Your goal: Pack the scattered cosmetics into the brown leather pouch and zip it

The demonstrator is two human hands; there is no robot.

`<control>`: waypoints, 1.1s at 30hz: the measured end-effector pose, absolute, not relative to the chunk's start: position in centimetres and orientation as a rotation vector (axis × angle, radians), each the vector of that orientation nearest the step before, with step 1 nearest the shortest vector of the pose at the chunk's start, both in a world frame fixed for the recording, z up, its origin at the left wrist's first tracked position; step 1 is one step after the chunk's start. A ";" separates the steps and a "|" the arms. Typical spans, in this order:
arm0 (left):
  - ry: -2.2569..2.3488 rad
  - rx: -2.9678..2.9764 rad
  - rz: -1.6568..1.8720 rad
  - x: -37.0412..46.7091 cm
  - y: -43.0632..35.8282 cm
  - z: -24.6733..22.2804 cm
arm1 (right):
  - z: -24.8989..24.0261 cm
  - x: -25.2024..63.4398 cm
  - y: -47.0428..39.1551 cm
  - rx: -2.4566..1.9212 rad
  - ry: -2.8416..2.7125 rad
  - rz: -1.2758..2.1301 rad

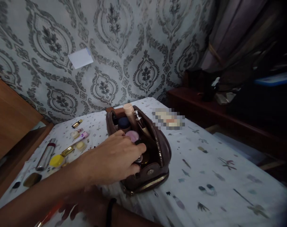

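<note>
Two hands are crossing: my left hand is dipping, half-curled, into the smooth brown bag on the printed cloth; I cannot tell its grip. My blurred right hand is passing near something orange, its hold unclear. I am favouring tucked fingers, clearing the toothed zipper and upright beige tube.

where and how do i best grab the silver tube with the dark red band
Probably grip the silver tube around its middle, coming from above, thumb and fingers across its narrow width. It lies on its side, long and slim, with its upper side uncovered. The yellow lid sits close beside it, so slide in carefully there.
</note>
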State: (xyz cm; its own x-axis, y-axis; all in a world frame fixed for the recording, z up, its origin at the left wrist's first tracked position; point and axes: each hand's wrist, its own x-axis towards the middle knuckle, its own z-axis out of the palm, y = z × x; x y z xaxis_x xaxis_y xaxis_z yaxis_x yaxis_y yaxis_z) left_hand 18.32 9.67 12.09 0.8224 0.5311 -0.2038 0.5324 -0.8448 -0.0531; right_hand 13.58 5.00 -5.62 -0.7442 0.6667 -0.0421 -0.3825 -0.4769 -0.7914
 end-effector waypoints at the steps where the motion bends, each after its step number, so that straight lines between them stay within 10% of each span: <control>1: 0.881 2.995 -0.320 18.3 9.6 12.1 | -5.6 13.3 4.9 -0.460 -1.064 2.232; 33: 1.058 3.034 -0.476 19.2 9.5 12.0 | -4.6 12.8 4.6 -0.452 -0.849 2.331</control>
